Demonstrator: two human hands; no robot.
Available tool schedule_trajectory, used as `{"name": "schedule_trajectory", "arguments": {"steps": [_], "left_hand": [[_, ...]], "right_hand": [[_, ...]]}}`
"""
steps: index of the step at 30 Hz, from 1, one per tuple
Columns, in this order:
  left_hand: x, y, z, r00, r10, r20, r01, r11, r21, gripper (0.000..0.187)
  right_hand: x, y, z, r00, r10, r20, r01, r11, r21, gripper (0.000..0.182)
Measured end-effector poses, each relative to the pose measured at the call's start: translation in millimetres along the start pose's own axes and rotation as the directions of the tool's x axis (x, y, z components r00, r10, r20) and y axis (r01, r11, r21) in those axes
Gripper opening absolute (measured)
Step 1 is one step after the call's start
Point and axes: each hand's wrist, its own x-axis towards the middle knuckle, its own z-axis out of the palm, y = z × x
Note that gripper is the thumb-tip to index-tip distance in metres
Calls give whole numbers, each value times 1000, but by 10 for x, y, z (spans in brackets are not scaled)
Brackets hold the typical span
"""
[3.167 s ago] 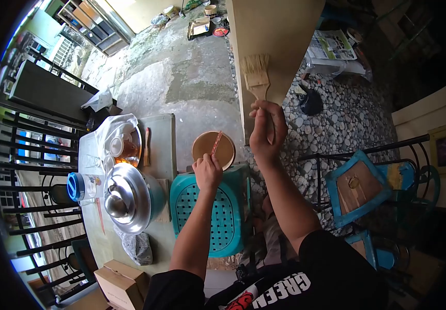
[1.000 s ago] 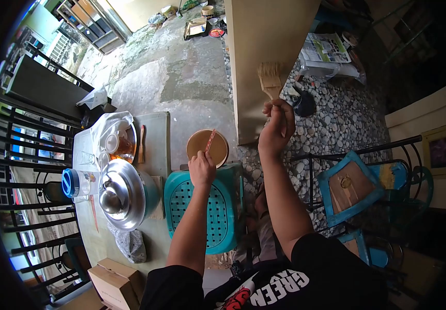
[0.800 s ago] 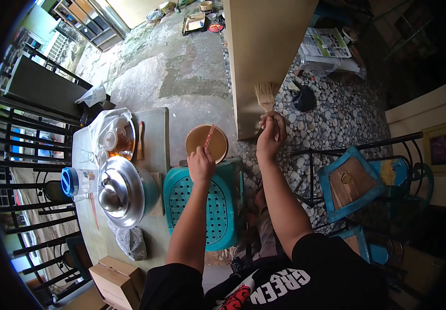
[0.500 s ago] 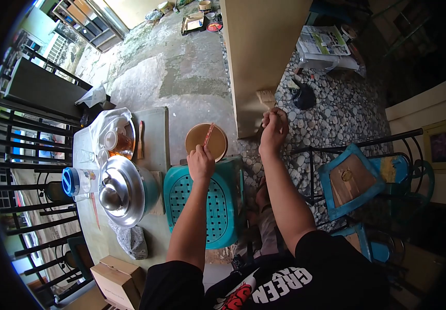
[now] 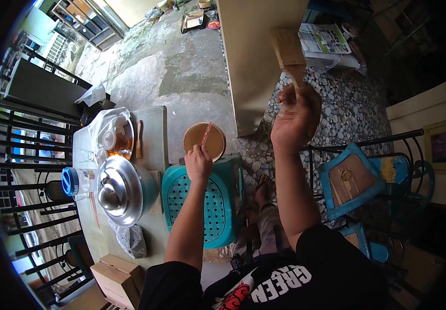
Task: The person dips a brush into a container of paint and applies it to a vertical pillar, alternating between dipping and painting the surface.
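A wide paintbrush [image 5: 288, 49] is in my right hand [image 5: 298, 116], its handle pinched by the fingers and its bristles up against or in front of the beige wall [image 5: 248, 62]; whether they touch is unclear. My left hand [image 5: 199, 163] is closed at the near rim of a round tub [image 5: 192, 139] of tan paint. A thin reddish stick [image 5: 207, 133] stands slanted in the tub, its lower end at the left fingers. The tub is at the far edge of a teal plastic stool [image 5: 202, 206].
Left, a table [image 5: 153, 134] holds a silver lidded pot [image 5: 135, 194], a blue-capped jar [image 5: 69, 181], a tray with glasses and a cardboard box [image 5: 114, 284]. Right, a blue-framed chair [image 5: 349, 178] stands on the pebbled floor. Newspaper [image 5: 326, 39] lies behind the wall.
My right hand and the brush have moved up and nearer the camera, away from the wall's lower part. My left hand and the tub look nearly unchanged.
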Motion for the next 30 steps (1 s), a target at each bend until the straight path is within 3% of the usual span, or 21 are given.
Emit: {"name": "schedule_trajectory", "arguments": {"steps": [3,11,12,14,18,23,25,30], "left_hand": [[-7,-8,11,1000,4,-1,-4,1000,5,26],[-14,3,-12,1000,20,2,-20,1000,-2,26],[-13,-10,3,1000,23,-2,-23,1000,-1,25],[-7,-6,5,999,34,-26,-34,999,2,24],[-22,3,-6,998,38,-55,-37,999,6,23],[-17,36,-58,999,22,-31,-22,1000,12,24],[-15,49,-72,1000,14,-26,-13,1000,15,25],[-8,48,-86,1000,-3,3,3,1000,5,27]], "right_hand": [[-162,316,-219,998,47,53,-28,945,-327,11],[-707,789,-990,969,246,-18,-222,840,-495,10],[-747,781,-1039,971,240,-14,-216,844,-490,10],[-763,743,-1093,935,290,-202,-352,819,-452,10],[-514,697,-1099,936,289,-199,-348,837,-423,10],[18,313,-445,945,214,-248,-282,917,-284,12],[165,117,-213,972,132,-196,-166,972,-164,13],[358,-252,-37,1000,16,7,-15,990,-141,16]]}}
